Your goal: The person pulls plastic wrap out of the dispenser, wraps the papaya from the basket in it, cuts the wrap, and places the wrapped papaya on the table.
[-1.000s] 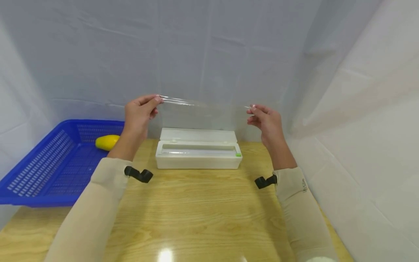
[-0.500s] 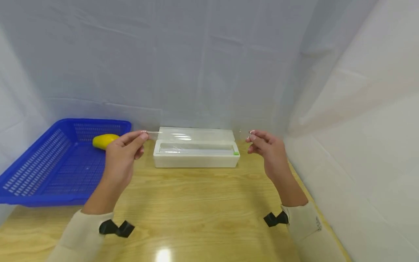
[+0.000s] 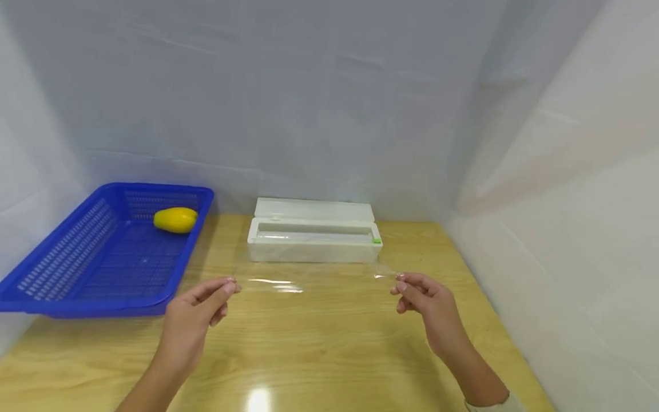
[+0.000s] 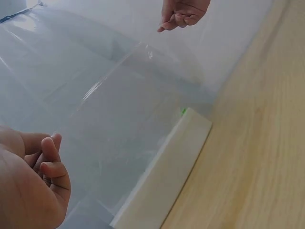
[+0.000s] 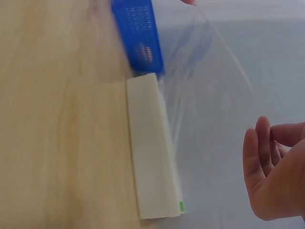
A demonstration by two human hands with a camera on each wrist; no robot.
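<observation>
Cling film [image 3: 314, 280] is what I have in hand, a clear sheet stretched between both hands just above the wooden table [image 3: 329, 355], still running back to the white dispenser box [image 3: 314, 240] whose lid stands open at the far edge. From the head view I can barely trace the film; only a few glints near its front edge give it away, while the left wrist view shows it sloping up from the box to my fingers. To the left sits the blue basket [image 3: 62, 269] with a yellow fruit [image 3: 175, 220] in its far corner, well apart from the film. My left hand [image 3: 198, 312] pinches one front corner between thumb and forefinger, the other fingers loosely curled; my right hand [image 3: 424, 303] pinches the opposite corner the same way. I judge the step to be drawing out a length of film. Next, I reckon, it must be kept taut and level, and severed at the box so it does not fold onto itself.
</observation>
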